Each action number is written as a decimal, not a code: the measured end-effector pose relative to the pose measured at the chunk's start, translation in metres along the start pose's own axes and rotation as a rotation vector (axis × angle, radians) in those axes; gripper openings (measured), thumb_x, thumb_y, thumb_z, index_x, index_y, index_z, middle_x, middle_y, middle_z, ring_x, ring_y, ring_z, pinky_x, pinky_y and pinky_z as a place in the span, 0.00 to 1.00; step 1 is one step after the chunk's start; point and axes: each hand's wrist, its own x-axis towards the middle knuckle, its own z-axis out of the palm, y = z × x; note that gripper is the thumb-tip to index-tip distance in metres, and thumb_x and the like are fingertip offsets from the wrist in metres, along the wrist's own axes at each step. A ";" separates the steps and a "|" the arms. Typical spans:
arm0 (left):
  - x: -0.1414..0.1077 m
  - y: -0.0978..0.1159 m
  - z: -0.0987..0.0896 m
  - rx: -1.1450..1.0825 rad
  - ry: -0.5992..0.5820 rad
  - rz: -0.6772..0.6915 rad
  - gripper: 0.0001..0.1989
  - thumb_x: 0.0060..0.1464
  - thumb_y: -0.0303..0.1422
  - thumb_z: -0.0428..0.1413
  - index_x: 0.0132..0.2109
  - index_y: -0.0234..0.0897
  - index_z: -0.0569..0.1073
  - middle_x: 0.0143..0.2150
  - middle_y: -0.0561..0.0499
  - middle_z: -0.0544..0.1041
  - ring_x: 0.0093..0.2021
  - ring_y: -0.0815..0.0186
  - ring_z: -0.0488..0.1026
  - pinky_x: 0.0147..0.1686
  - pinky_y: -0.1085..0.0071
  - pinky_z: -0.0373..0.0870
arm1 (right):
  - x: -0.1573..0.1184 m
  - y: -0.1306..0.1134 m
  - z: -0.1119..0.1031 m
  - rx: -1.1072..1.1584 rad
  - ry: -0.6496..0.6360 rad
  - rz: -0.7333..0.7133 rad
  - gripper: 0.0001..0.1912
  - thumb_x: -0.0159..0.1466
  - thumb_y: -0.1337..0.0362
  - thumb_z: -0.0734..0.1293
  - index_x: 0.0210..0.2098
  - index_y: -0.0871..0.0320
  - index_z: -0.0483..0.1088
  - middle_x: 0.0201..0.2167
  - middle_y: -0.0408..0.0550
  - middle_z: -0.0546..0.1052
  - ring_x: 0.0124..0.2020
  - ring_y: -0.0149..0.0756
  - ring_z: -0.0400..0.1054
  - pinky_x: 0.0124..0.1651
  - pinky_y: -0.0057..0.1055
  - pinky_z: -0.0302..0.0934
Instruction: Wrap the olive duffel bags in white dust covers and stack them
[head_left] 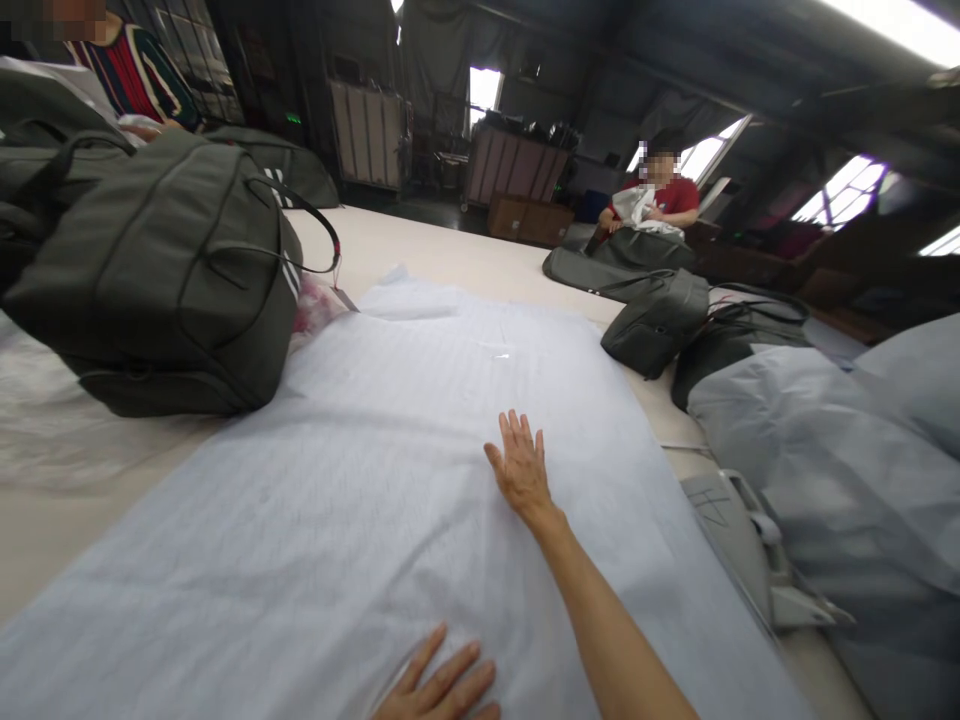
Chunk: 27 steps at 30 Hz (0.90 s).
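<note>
A large white, sheet-like cloth (322, 530) lies spread over the table in front of me, with soft creases across it. My right hand (521, 470) rests flat on its middle, fingers stretched away from me. Close to the bottom edge, my left hand (442, 680) is also on the sheet, fingers spread; its wrist is out of frame. Neither hand grips anything. Beyond them, a small shiny clear piece (501, 355) lies on the sheet. A dark green duffel bag (165, 270) stands at the left, over the sheet's edge, with a tag hanging from its handle.
On the right are a grey tool with a handle (739, 540), a big pale wrapped bundle (847, 450) and more dark bags (660, 310). A person in red (679, 200) handles white material across the table. Another person in a striped sleeve (142, 70) stands far left.
</note>
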 end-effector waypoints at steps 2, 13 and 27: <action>-0.001 0.003 -0.001 -0.040 -0.006 -0.015 0.15 0.66 0.37 0.51 0.59 0.46 0.69 0.64 0.57 0.68 0.66 0.65 0.60 0.70 0.57 0.41 | -0.021 -0.004 0.008 -0.039 -0.058 -0.013 0.34 0.70 0.46 0.49 0.70 0.57 0.46 0.72 0.51 0.47 0.73 0.43 0.34 0.71 0.52 0.29; 0.004 0.008 -0.026 -0.266 -0.219 -0.099 0.28 0.65 0.49 0.46 0.66 0.43 0.60 0.69 0.52 0.61 0.70 0.61 0.52 0.70 0.57 0.38 | -0.094 -0.025 0.005 0.026 -0.039 -0.022 0.34 0.70 0.47 0.51 0.69 0.56 0.48 0.71 0.51 0.49 0.72 0.44 0.36 0.71 0.53 0.31; 0.001 0.002 -0.007 -0.170 -0.032 -0.011 0.29 0.63 0.48 0.51 0.67 0.49 0.58 0.67 0.56 0.63 0.66 0.64 0.60 0.69 0.65 0.42 | -0.227 0.113 -0.148 0.257 0.517 0.662 0.31 0.63 0.42 0.55 0.42 0.61 0.76 0.43 0.59 0.80 0.45 0.46 0.73 0.51 0.38 0.65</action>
